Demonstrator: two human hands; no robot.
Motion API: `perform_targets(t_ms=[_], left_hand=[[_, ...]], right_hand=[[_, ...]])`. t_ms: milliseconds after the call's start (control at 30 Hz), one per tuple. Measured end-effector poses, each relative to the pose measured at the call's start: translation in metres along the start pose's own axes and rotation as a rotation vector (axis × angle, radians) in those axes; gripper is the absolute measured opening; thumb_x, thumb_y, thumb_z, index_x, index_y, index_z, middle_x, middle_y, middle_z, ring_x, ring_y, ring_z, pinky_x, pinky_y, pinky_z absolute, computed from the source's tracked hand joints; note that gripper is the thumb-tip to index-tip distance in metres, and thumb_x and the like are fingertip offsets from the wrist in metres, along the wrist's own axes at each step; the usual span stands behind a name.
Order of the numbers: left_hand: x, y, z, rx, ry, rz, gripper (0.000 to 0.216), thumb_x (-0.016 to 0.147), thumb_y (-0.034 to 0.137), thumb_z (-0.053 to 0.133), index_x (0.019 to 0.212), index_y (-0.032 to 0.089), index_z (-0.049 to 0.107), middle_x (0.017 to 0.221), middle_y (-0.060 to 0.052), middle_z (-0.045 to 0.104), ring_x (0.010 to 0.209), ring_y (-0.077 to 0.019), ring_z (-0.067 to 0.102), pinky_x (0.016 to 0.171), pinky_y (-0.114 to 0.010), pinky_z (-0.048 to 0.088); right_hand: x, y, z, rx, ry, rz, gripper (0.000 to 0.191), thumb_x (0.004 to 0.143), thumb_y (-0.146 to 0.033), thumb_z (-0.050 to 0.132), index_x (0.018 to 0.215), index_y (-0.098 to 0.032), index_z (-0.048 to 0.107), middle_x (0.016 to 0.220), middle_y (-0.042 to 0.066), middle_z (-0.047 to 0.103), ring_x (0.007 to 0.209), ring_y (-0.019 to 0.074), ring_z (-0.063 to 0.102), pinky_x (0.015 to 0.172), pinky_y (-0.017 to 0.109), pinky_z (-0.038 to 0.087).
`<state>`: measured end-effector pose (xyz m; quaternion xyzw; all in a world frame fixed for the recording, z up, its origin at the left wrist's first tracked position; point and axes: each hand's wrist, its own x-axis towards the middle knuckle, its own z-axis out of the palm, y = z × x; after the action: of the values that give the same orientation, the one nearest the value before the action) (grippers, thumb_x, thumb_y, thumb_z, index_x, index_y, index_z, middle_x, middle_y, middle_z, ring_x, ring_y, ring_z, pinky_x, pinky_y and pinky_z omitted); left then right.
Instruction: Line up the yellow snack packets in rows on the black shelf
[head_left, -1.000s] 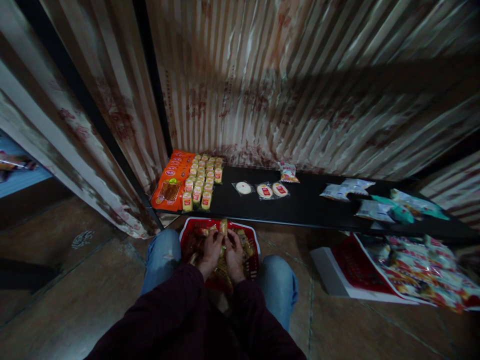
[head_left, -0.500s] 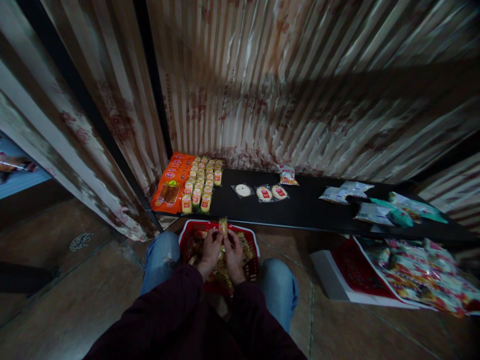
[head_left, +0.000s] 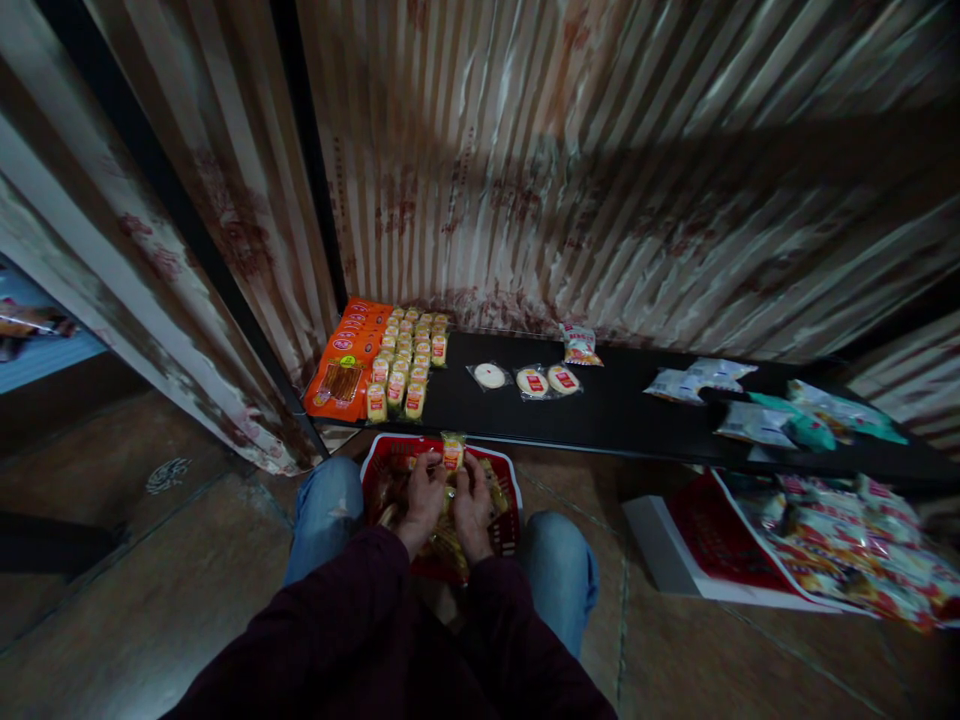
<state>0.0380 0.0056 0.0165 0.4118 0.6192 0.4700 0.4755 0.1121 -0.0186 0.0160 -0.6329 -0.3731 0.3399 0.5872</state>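
Both my hands hold one small yellow wrapped snack cake [head_left: 453, 451] between them, its red and white label facing up. My left hand [head_left: 424, 503] grips its left side and my right hand [head_left: 472, 508] its right side. Below them, between my knees, stands a red basket [head_left: 517, 483] with a white rim, holding more wrapped snacks. Just beyond it, on a black shelf [head_left: 495, 415], rows of the same yellow snack cakes [head_left: 397, 375] stand beside flat orange snack packets [head_left: 351, 350].
Round white wrapped pastries [head_left: 534, 381] and a small white-and-red bag [head_left: 580, 344] lie mid-shelf. Further right are white packets [head_left: 697, 380] and green ones [head_left: 806, 425]. A second red basket [head_left: 701, 530] full of bags stands at right. A dark post [head_left: 315, 170] rises on the left.
The snack cake has turned in my hands, so its broad labelled face now shows instead of a narrow side. My fingers have shifted slightly apart around it. The view has moved a little.
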Motion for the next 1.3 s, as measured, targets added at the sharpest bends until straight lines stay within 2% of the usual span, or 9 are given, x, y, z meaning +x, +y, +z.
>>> perform_targets(t_ms=[133, 233, 467, 700, 967, 1300], left_hand=[[-0.001, 0.003, 0.001, -0.015, 0.021, -0.014, 0.016, 0.080, 0.011, 0.053, 0.092, 0.019, 0.059, 0.097, -0.007, 0.068, 0.091, -0.0154, 0.063, 0.089, -0.029, 0.048], [-0.002, 0.008, 0.001, -0.036, 0.012, 0.002, 0.017, 0.079, 0.009, 0.053, 0.090, 0.018, 0.062, 0.095, -0.007, 0.069, 0.088, -0.0160, 0.064, 0.088, -0.030, 0.048], [-0.005, 0.013, 0.001, -0.044, -0.024, 0.018, 0.024, 0.077, 0.005, 0.050, 0.088, 0.018, 0.067, 0.098, -0.008, 0.070, 0.091, -0.0176, 0.063, 0.088, -0.032, 0.047], [-0.006, 0.013, 0.003, -0.119, -0.042, 0.021, 0.025, 0.075, 0.006, 0.052, 0.085, 0.020, 0.070, 0.096, -0.007, 0.071, 0.092, -0.0182, 0.063, 0.092, -0.033, 0.046], [-0.007, 0.017, 0.003, -0.118, -0.055, 0.010, 0.025, 0.076, 0.007, 0.051, 0.090, 0.019, 0.067, 0.098, -0.007, 0.070, 0.090, -0.0173, 0.064, 0.091, -0.034, 0.046], [-0.007, 0.011, 0.005, -0.099, -0.064, -0.008, 0.015, 0.078, 0.017, 0.056, 0.090, 0.019, 0.064, 0.096, -0.006, 0.069, 0.091, -0.0168, 0.063, 0.091, -0.032, 0.046]], right_hand=[[0.002, 0.005, -0.002, -0.039, 0.056, -0.053, 0.045, 0.079, -0.042, 0.047, 0.113, -0.017, 0.062, 0.119, 0.012, 0.063, 0.110, 0.0237, 0.055, 0.099, 0.038, 0.040], [0.003, 0.007, -0.003, -0.054, 0.049, -0.088, 0.041, 0.079, -0.041, 0.047, 0.108, -0.017, 0.063, 0.116, 0.012, 0.064, 0.107, 0.0231, 0.055, 0.097, 0.038, 0.041], [-0.001, 0.000, -0.003, 0.003, 0.039, -0.032, 0.035, 0.081, -0.043, 0.049, 0.101, -0.020, 0.065, 0.107, 0.008, 0.068, 0.100, 0.0220, 0.059, 0.096, 0.038, 0.042], [-0.003, -0.005, -0.005, -0.008, 0.020, 0.039, 0.038, 0.083, -0.049, 0.051, 0.103, -0.021, 0.066, 0.111, 0.009, 0.068, 0.109, 0.0230, 0.058, 0.098, 0.037, 0.041], [0.002, 0.005, -0.004, 0.003, -0.001, 0.018, 0.042, 0.082, -0.048, 0.055, 0.111, -0.020, 0.063, 0.115, 0.009, 0.066, 0.105, 0.0223, 0.060, 0.095, 0.037, 0.044], [0.005, 0.008, 0.000, -0.063, 0.036, -0.013, 0.045, 0.079, -0.049, 0.057, 0.112, -0.018, 0.062, 0.116, 0.011, 0.066, 0.108, 0.0235, 0.059, 0.095, 0.038, 0.044]])
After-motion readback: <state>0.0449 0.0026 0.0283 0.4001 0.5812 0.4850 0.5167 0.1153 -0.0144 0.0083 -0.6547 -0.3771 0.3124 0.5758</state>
